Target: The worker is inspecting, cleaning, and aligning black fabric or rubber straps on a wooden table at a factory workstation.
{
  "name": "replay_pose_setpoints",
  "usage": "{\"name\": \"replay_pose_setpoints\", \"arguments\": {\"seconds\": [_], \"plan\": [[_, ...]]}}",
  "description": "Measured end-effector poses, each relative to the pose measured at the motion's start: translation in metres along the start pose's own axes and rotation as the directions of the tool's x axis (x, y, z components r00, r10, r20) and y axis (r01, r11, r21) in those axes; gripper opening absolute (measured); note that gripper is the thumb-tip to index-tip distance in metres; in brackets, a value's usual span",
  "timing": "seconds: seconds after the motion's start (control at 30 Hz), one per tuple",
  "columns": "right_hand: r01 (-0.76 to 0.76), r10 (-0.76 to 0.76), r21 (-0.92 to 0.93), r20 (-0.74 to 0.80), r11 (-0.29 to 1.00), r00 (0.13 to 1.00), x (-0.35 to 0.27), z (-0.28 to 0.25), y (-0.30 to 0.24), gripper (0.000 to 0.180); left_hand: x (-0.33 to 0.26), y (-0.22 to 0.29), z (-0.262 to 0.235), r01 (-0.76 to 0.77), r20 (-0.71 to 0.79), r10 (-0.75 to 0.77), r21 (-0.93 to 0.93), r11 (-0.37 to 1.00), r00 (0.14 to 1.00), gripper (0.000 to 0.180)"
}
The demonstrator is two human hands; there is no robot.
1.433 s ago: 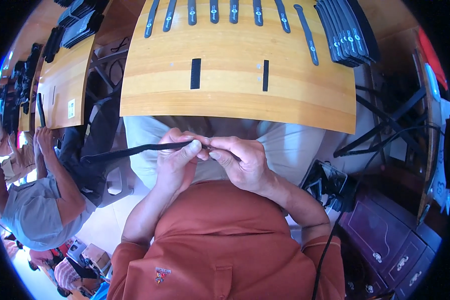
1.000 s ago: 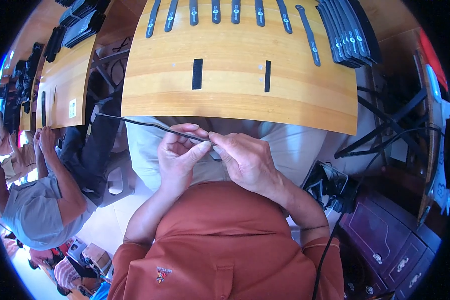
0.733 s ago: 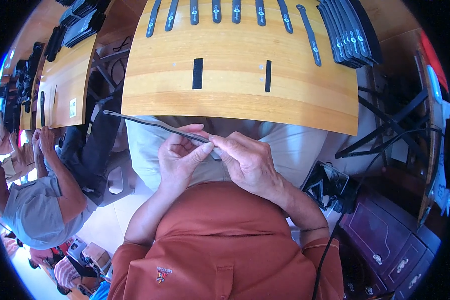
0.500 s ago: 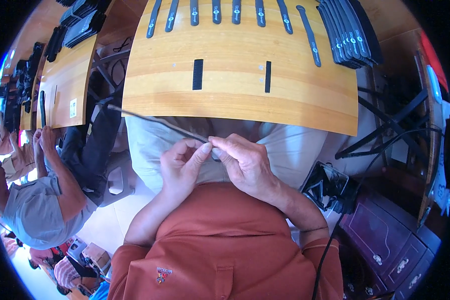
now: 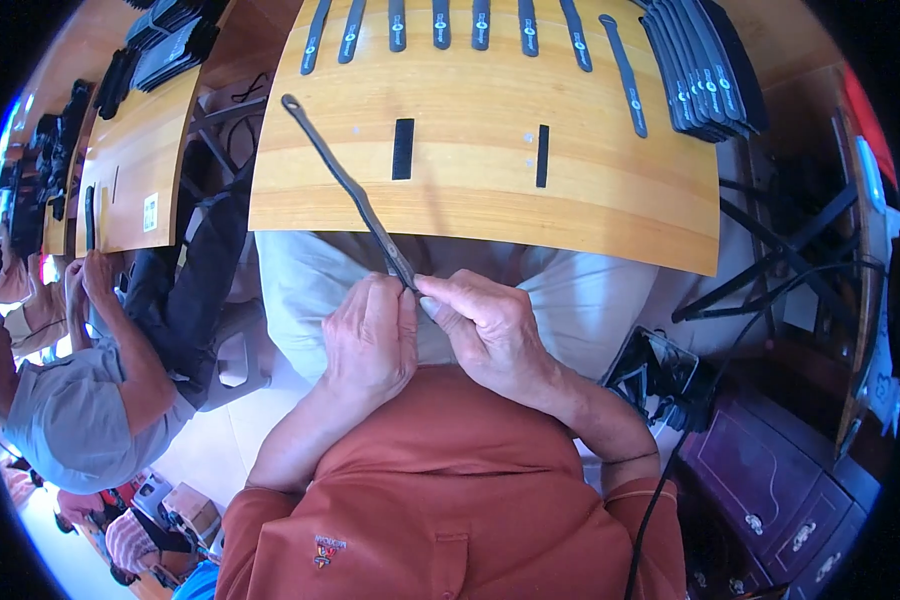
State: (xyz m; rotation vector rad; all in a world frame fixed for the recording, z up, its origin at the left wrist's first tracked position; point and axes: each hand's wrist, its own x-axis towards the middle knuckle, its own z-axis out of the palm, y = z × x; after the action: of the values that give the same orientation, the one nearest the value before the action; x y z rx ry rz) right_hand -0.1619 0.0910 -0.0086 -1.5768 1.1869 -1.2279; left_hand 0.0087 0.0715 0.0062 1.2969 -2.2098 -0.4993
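Between my two hands is a long, narrow dark grey fabric strap [image 5: 347, 182] with a small slot at its rounded far end. My left hand [image 5: 365, 330] has its fingers closed around the strap's near part. With thumb and forefinger, my right hand [image 5: 495, 325] pinches the same part, just beside the left fingertips. The near end is hidden by my fingers. From there the strap slants up and left over the table edge. On the wooden table [image 5: 320, 205] lie two short black strips, a wider one [image 5: 403, 150] and a thinner one [image 5: 542, 156].
Several similar straps [image 5: 441, 25] lie in a row along the table's far side, and a thick stack of straps [image 5: 705, 85] fills its right corner. A co-worker [image 5: 100, 400] sits at another table on the left. A black bin [image 5: 660, 370] and purple cabinet [image 5: 760, 470] stand right.
The strap's far end has swung up and right, from left of the table to above it. My left hand has turned its knuckles upward; my right hand stays nearly in place.
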Motion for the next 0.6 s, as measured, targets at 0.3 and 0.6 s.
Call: {"name": "replay_pose_setpoints", "arguments": {"seconds": [0.3,0.6], "plan": [[-0.004,-0.036,0.15,0.263,0.989,0.964,0.016,-0.031,0.004,0.019,0.005,-0.02,-0.018,-0.202,0.142,0.235,-0.214,0.956,0.962,0.01],[0.223,-0.222,0.007,0.127,0.975,0.967,0.01,-0.017,-0.004,0.026,-0.002,-0.013,-0.018,-0.184,0.151,0.261,-0.397,0.899,0.953,0.009]]}}
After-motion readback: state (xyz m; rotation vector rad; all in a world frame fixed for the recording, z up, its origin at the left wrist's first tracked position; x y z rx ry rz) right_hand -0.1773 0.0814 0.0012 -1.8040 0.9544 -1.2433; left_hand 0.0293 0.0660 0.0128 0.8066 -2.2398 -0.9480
